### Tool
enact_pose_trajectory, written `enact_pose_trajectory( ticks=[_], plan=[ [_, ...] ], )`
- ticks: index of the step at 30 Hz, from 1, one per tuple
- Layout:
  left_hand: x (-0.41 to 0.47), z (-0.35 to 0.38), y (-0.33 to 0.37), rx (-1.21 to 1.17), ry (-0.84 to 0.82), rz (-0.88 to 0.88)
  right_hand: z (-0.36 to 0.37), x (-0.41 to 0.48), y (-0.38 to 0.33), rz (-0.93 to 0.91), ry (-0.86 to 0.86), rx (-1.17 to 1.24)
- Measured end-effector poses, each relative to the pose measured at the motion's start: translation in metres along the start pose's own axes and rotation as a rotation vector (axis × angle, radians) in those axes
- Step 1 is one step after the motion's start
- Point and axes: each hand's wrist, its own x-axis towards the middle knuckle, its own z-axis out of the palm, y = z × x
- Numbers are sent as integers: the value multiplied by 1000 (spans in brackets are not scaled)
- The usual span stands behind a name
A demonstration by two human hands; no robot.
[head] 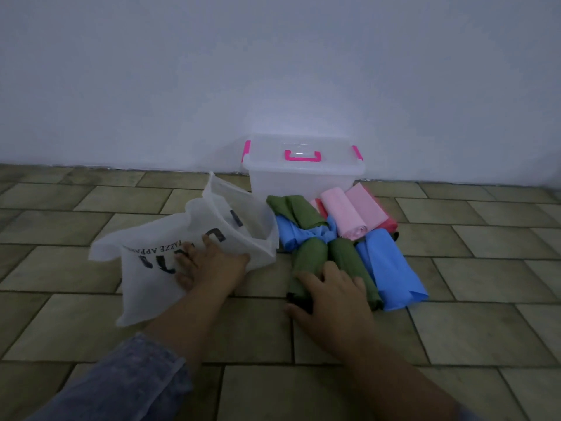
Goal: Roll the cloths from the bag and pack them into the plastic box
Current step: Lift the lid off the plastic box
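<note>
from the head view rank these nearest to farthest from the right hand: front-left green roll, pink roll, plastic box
1. front-left green roll: right under the right hand, whose fingers rest on it.
2. pink roll: beyond the green rolls, slightly to the right.
3. plastic box: farthest, at the back against the wall, lid on.

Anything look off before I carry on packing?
The plastic box still has its lid on, so the rolled cloths lie on the floor. One blue cloth among them looks bunched, not rolled.
</note>
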Motion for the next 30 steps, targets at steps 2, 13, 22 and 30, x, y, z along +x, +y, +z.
enact_pose_trajectory(
  ticks=[2, 13, 22, 30],
  plan=[
    [-7, -1, 13, -51, -23, 13, -10, 12, 8, -10, -73, 102],
    [-14, -93, 99, -511, 47, 503, -40, 99, 144, 651, 92, 626],
    [100, -95, 179, -659, -213, 101, -51, 216, 154, 625, 1, 794],
    [125, -69, 192, -661, -263, 12, -46, 269, 160, 672, 42, 750]
  ],
)
